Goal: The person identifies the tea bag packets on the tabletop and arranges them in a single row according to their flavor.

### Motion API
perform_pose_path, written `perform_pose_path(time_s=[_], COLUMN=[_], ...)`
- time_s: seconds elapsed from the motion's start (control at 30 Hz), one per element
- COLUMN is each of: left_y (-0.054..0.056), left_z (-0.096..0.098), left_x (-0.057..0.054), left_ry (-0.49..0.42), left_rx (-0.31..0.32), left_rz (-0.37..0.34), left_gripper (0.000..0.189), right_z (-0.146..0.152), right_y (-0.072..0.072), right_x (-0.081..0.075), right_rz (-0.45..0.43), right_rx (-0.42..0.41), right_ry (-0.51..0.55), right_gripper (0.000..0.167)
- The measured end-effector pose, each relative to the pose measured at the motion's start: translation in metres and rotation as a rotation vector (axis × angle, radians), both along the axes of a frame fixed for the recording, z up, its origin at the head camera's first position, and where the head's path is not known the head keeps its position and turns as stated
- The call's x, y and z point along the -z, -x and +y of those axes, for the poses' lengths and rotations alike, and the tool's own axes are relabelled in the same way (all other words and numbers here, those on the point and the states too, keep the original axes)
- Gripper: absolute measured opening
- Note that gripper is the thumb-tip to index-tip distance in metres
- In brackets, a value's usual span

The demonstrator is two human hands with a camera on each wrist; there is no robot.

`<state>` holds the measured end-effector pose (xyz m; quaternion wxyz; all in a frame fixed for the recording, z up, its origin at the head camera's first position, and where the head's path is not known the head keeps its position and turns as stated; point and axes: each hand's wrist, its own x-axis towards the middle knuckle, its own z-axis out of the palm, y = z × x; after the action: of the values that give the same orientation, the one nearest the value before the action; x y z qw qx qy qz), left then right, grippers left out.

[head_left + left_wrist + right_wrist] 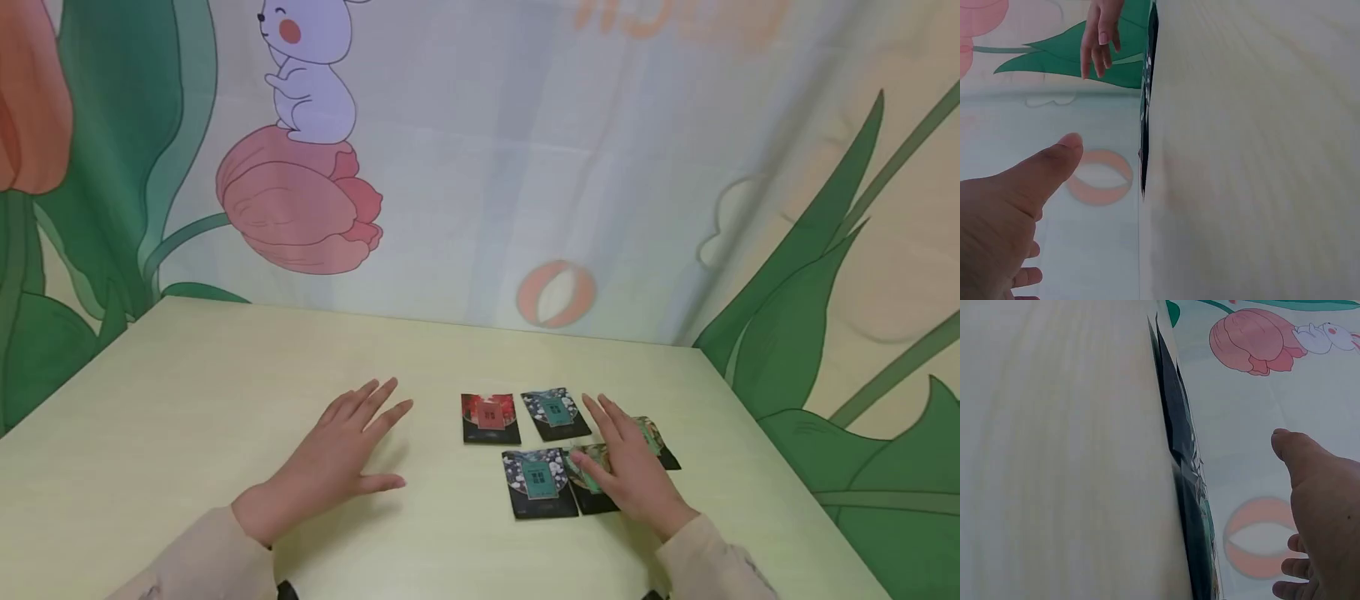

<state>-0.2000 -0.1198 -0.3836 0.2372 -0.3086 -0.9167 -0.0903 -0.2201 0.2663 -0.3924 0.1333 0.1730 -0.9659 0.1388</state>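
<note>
Several small flat packets lie grouped on the table. A red-and-black packet (491, 418) is at the back left, with a blue-and-black packet (556, 414) beside it. In front are another blue-and-black packet (539, 484) and a green-and-black packet (596, 500), side by side. One more green packet (658, 442) lies at the right, partly hidden. My right hand (630, 471) hovers over the green packets with its fingers spread. Left of the group, my left hand (330, 467) is held above bare tabletop, fingers spread and holding nothing. In the right wrist view, dark packets (1175, 419) appear edge-on.
The pale table (225, 383) runs back to a printed cloth backdrop (465, 167) showing a rabbit, tulips and a ball. Green leaf prints (795, 317) border the table's right edge.
</note>
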Motion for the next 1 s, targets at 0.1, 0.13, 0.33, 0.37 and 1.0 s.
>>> perform_pose_path(time_s=[0.1,0.13,0.33,0.37,1.0], left_y=[0.001,0.002,0.011,0.013,0.045], left_z=[0.005,0.007,0.020,0.022,0.060], left_x=[-0.003,-0.003,-0.004,-0.003,0.013], left_ry=[0.011,0.016,0.025,0.023,-0.052], left_rx=[0.028,0.035,0.074,0.079,0.090], left_rz=[0.023,0.033,0.047,0.039,-0.140], left_gripper=[0.083,0.082,0.074,0.073,0.055], right_z=[-0.005,-0.007,-0.023,-0.026,-0.040], right_y=[-0.002,-0.003,-0.012,-0.014,-0.024], right_x=[-0.001,-0.002,-0.006,-0.006,0.009], right_rz=[-0.005,-0.006,0.005,-0.001,-0.090], right_rx=[-0.023,-0.031,-0.078,-0.087,-0.258], right_ry=[0.013,0.011,-0.012,-0.011,-0.095], right_gripper=[0.077,0.076,0.067,0.065,0.050])
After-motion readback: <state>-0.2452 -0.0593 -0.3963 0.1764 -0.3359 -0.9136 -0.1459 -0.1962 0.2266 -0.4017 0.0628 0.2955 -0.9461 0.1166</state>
